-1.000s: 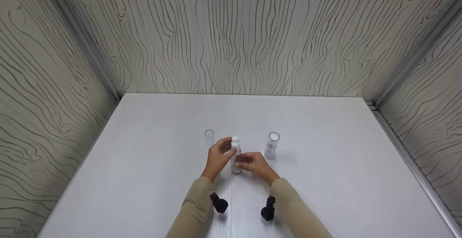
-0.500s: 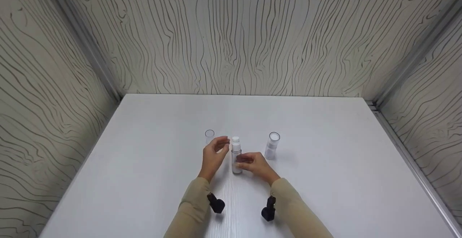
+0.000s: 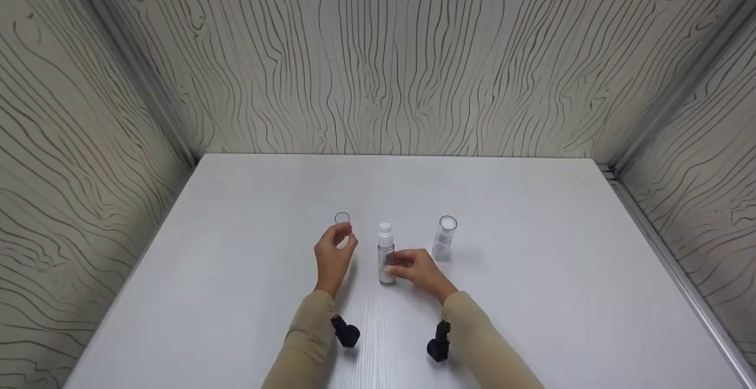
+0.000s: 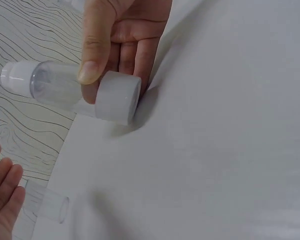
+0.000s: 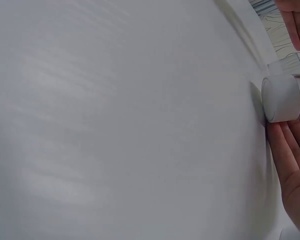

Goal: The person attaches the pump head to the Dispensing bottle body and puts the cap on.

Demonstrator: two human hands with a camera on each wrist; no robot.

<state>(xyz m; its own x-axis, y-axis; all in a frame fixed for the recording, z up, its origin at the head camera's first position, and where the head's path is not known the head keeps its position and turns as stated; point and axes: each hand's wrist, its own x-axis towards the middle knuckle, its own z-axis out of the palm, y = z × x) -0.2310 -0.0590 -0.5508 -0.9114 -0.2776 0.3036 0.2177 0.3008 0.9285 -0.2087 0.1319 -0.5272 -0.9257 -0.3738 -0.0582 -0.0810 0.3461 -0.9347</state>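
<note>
A small clear pump bottle [image 3: 385, 239] with a white top stands upright on the white table. My right hand [image 3: 416, 268] pinches its lower body between thumb and fingers. The left wrist view shows the bottle's white base [image 4: 118, 97] beside the right thumb. To the left, my left hand [image 3: 334, 253] is held apart from the bottle with its fingers bent loosely. Just beyond its fingertips stands a clear cap [image 3: 342, 218], its lower part hidden by that hand. In the left wrist view the cap [image 4: 47, 202] lies close to the fingers; contact is unclear.
A second clear bottle [image 3: 445, 238] with a white inside stands behind and right of the right hand. Wood-patterned panels [image 3: 378, 58] rise at the table's back and both sides. Black wrist cameras [image 3: 437, 349] sit on the sleeves.
My left hand has let go of the bottle's white top and moved left to the clear cap. The right hand keeps its grip on the bottle, which stays in place.
</note>
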